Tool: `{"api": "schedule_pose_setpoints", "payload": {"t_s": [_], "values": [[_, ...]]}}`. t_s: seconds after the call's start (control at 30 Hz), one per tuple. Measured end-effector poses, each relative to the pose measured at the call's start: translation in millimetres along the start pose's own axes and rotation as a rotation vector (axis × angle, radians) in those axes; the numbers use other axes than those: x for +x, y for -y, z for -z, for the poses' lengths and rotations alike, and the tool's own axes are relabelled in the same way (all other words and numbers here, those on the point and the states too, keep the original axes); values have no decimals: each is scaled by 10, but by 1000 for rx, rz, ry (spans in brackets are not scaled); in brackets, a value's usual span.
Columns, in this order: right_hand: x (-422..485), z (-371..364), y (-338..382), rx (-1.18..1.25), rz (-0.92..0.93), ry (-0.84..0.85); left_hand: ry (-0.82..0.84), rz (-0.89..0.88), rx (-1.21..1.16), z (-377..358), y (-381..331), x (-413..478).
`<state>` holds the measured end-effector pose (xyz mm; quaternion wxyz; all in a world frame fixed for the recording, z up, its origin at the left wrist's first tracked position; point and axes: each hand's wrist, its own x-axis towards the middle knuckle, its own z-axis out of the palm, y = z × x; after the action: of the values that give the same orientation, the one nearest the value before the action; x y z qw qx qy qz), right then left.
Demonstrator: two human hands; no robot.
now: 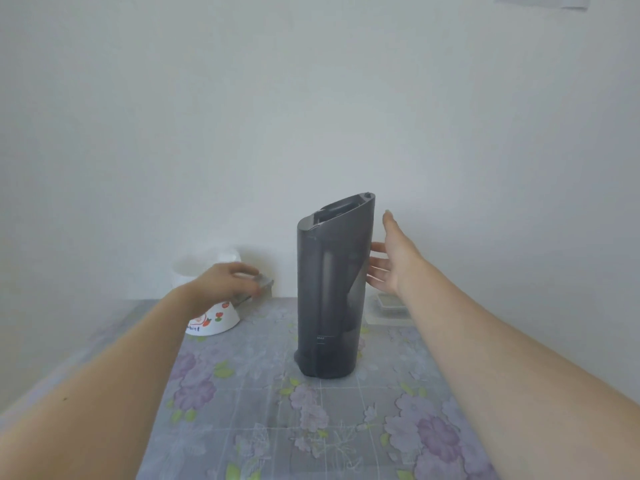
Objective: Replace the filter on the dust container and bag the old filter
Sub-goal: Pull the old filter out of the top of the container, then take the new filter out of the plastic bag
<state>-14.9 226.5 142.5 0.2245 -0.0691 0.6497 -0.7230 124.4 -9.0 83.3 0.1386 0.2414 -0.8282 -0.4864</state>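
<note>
A tall dark grey dust container (330, 289) stands upright in the middle of the table, its slanted top facing me. My right hand (391, 261) is open just beside its right wall, fingers spread, fingertips close to or touching the wall. My left hand (228, 285) is at the back left, fingers closed over a small grey filter (263, 284) held above a white bowl. A clear bag with another filter (389, 303) lies flat behind the container at the right, partly hidden by my right wrist.
The white bowl (216, 322) with red fruit prints sits under my left hand. A white round tub (194, 271) stands behind it against the wall. The table wears a grey cloth (263, 410) with purple flowers. A pale wall rises right behind the table.
</note>
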Motion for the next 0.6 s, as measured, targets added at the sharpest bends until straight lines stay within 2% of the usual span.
{"api": "schedule_pose_setpoints", "payload": {"t_s": [0.1,0.27,0.5,0.6], "values": [[7,-1,-24,-6,13,-17,59,68,124,-170,271,-15],[51,-17,-100,-34,10,-25,45,144,310,-333,632,3],[126,26,-154,-44,5,-42,50,156,437,-408,711,12],[125,35,-151,-49,19,-34,-49,45,414,-456,534,36]]}}
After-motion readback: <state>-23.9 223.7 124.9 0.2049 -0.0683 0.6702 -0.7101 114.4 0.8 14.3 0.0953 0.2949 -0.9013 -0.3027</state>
